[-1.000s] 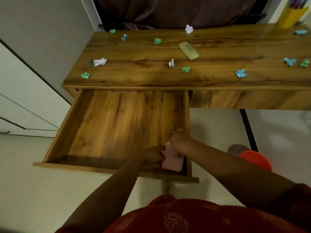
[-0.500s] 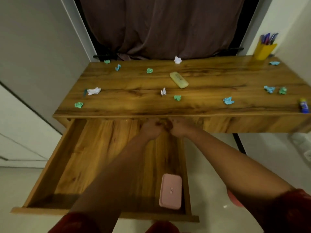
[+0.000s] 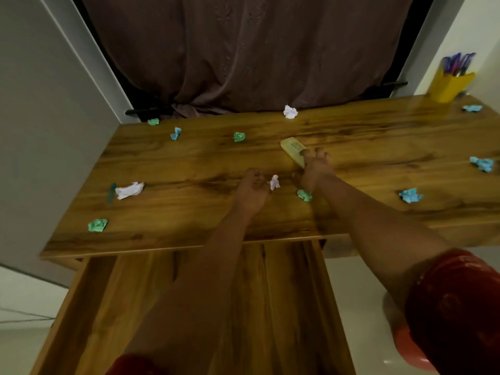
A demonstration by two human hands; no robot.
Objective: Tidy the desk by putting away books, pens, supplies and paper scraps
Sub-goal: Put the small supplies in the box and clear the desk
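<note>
Case [image 3: 291,152] lies on desk [image 3: 189,163], long axis diagonal, far-left to near-right. Right hand [image 3: 313,171] is at its near end, fingers spread, probably touching. Left hand [image 3: 251,189], loosely curled, sits beside white scrap [image 3: 274,182], farther from case.

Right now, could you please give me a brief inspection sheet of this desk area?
Surface: wooden desk, its drawer pulled open.
Job's things: yellow case; white scrap; green scrap; other crumpled scraps scattered about.
Clutter: yellow pen cup at the far right corner.
Hands: left hand beside the white scrap, holding nothing visible; right hand reaching onto the yellow case.
Cables: nothing seen.
Surroundings: dark curtain behind, pale floor.
</note>
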